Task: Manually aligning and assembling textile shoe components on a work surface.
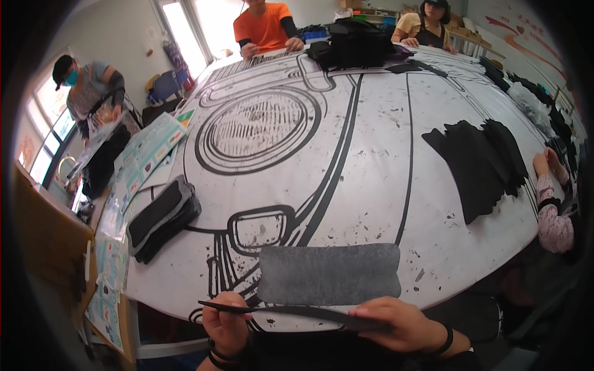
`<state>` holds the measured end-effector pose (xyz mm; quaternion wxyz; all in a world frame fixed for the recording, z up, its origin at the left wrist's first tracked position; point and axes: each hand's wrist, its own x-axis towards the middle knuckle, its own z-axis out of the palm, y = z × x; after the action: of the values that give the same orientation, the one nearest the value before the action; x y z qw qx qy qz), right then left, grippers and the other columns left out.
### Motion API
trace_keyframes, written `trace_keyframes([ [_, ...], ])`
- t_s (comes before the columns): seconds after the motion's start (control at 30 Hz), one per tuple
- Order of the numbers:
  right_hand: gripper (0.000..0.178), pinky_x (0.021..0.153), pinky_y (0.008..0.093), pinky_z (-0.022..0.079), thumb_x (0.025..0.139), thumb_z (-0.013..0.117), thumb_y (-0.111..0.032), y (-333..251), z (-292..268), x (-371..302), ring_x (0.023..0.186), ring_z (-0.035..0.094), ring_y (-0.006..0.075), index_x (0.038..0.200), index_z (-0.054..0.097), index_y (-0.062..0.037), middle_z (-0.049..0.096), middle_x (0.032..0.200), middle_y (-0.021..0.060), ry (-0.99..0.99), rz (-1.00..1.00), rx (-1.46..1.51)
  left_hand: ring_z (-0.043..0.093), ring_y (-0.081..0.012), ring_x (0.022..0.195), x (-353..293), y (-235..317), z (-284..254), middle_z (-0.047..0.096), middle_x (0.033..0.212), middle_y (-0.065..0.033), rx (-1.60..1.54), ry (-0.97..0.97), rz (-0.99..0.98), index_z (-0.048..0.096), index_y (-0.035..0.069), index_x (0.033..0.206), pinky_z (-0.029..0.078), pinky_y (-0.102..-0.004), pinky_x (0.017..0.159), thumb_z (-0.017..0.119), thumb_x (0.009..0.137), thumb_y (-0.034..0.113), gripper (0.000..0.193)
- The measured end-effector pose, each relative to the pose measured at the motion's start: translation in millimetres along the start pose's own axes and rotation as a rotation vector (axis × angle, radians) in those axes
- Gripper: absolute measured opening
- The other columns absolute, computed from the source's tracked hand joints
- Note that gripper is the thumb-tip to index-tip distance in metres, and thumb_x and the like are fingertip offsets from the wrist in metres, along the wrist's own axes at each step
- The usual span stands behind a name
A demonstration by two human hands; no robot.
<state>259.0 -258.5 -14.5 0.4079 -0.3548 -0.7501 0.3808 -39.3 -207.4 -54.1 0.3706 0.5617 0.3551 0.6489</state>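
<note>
At the near edge of the table, my left hand (228, 326) and my right hand (403, 324) hold a thin black flat piece (300, 311) between them. It is seen nearly edge-on, with one end in each hand. My left fingers pinch its left end, and the right hand closes around the other end. Just beyond it a dark grey panel (329, 273) with wavy ends lies flat on the table. To the left sits a small stack of black and grey pieces (162, 219).
Black line drawings cover the white tabletop (377, 167). A fanned pile of black pieces (473, 164) lies at the right, and a taller black heap (352, 43) at the back. Printed sheets (151, 148) line the left edge. Several other people are around the table.
</note>
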Motion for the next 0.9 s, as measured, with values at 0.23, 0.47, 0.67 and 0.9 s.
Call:
trace_keyframes([
  [0.23,0.036,0.063,0.0283,0.051,0.067,0.057,0.015,1.2,-10.8,-14.3,0.071,0.066,0.0237,0.095,0.069,-0.0030,0.069,0.085,0.0103,0.303,0.074,-0.079,0.054,-0.0178,0.066,4.4,11.4,-3.2,0.059,0.074,-0.0122,0.171,-0.109,0.018,0.055,0.002,0.079,0.042,-0.0296,0.059,0.060,0.091,0.032,0.033],
  [0.47,0.005,0.063,0.0283,0.046,0.083,0.060,0.001,9.8,-9.5,-12.6,0.070,0.060,0.0244,0.086,0.063,0.0005,0.065,0.082,0.0113,0.451,0.262,-0.283,0.049,-0.0183,0.065,14.9,2.9,-3.2,0.055,0.072,-0.0080,0.343,-0.313,-0.018,0.055,0.000,0.075,0.038,-0.0291,0.061,0.068,0.080,0.009,0.016],
  [0.67,0.008,0.063,0.0296,0.043,0.079,0.066,-0.001,12.1,-12.0,-2.0,0.069,0.054,0.0244,0.082,0.059,-0.0003,0.056,0.080,0.0105,0.501,0.246,-0.373,0.046,-0.0207,0.058,13.6,8.3,6.3,0.050,0.066,-0.0084,0.526,-0.297,-0.028,0.052,0.001,0.072,0.036,-0.0304,0.054,0.068,0.077,0.007,0.018],
  [0.9,0.011,0.069,0.0323,0.045,0.076,0.068,-0.004,17.3,-5.4,-13.2,0.078,0.055,0.0263,0.082,0.059,-0.0011,0.056,0.091,0.0145,0.549,0.135,-0.492,0.052,-0.0276,0.057,9.8,12.4,13.3,0.056,0.066,-0.0112,0.740,-0.286,0.112,0.056,0.003,0.072,0.040,-0.0333,0.053,0.070,0.072,0.007,0.015],
])
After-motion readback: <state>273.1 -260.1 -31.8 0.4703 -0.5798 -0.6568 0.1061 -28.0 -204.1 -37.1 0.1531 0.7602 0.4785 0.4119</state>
